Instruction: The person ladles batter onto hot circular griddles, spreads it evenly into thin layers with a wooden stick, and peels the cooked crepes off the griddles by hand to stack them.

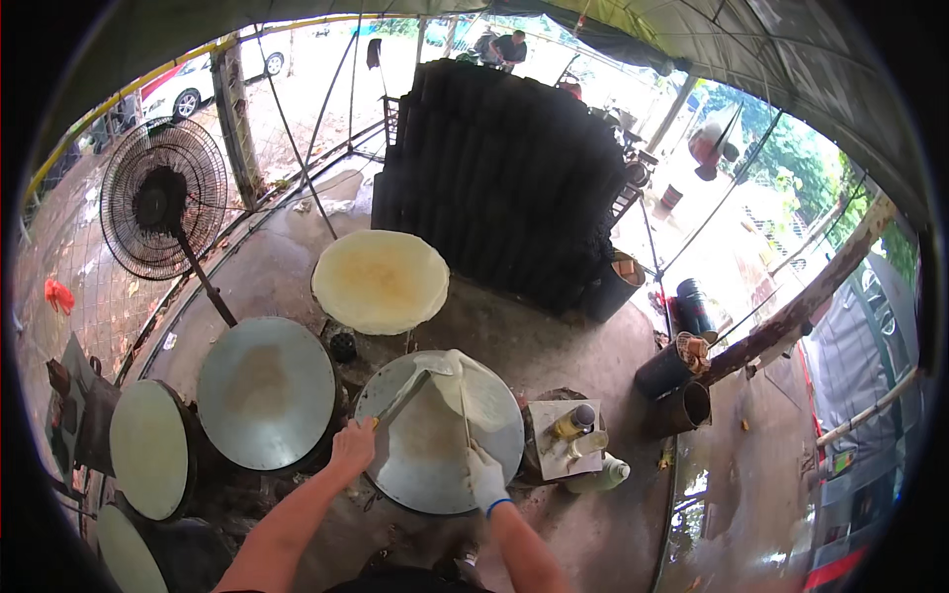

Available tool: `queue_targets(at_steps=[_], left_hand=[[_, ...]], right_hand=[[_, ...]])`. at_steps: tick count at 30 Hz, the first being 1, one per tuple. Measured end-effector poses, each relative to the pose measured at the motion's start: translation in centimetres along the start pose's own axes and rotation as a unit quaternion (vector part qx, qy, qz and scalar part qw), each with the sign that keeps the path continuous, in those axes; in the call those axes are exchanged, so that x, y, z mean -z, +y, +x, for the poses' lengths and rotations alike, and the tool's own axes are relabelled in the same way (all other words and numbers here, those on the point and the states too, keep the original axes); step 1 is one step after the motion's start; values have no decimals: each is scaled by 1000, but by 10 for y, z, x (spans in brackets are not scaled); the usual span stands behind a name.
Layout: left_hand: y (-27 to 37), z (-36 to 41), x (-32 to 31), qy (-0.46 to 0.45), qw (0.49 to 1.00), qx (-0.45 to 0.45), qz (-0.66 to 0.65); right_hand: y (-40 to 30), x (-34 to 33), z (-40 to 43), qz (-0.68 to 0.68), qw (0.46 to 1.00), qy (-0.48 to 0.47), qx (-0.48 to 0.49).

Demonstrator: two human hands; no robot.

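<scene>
Before me is a round metal griddle [422, 452]. A thin pale batter sheet [482, 396] is partly lifted and folded, its far right part still lying on the metal. My left hand [354, 448], bare, grips the handle of a long flat spatula [406, 400], whose blade reaches to the sheet's raised left edge. My right hand [485, 478], in a white glove with a blue band at the wrist, holds a thin stick [465, 415] that runs up to the sheet's gathered part. Past this griddle, a pale round flatbread sheet [380, 282] covers another griddle.
More griddles stand at left: a grey one [265, 393] and a pale-topped one [148, 448]. A board [545, 452] with bottles [574, 422] stands close at right. Beyond are a large black stack [504, 178], a standing fan [163, 200], buckets [671, 363] and a person [510, 50].
</scene>
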State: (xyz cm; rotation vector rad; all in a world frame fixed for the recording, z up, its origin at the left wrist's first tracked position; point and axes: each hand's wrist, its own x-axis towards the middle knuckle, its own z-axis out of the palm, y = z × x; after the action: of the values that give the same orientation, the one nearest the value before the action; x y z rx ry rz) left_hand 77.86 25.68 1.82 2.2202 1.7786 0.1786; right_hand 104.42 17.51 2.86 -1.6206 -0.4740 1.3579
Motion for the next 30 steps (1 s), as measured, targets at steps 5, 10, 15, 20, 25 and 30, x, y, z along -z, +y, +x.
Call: queue_targets(at_steps=[5, 10, 15, 20, 25, 30], left_hand=[[-20, -16, 12, 48, 998, -21, -16], [-50, -46, 14, 99, 993, -57, 5], [-68, -75, 22, 137, 990, -41, 2], [-73, -104, 16, 128, 991, -34, 29], [-58, -141, 41, 117, 993, 17, -19], [-52, -166, 10, 154, 980, 32, -125]], right_hand=[[45, 53, 18, 41, 996, 62, 47], [-1, -4, 9, -121, 990, -10, 74], [18, 50, 18, 2, 997, 72, 30], [13, -6, 36, -131, 986, -78, 72], [-19, 44, 25, -207, 973, -94, 27], [3, 26, 46, -211, 964, -98, 125]])
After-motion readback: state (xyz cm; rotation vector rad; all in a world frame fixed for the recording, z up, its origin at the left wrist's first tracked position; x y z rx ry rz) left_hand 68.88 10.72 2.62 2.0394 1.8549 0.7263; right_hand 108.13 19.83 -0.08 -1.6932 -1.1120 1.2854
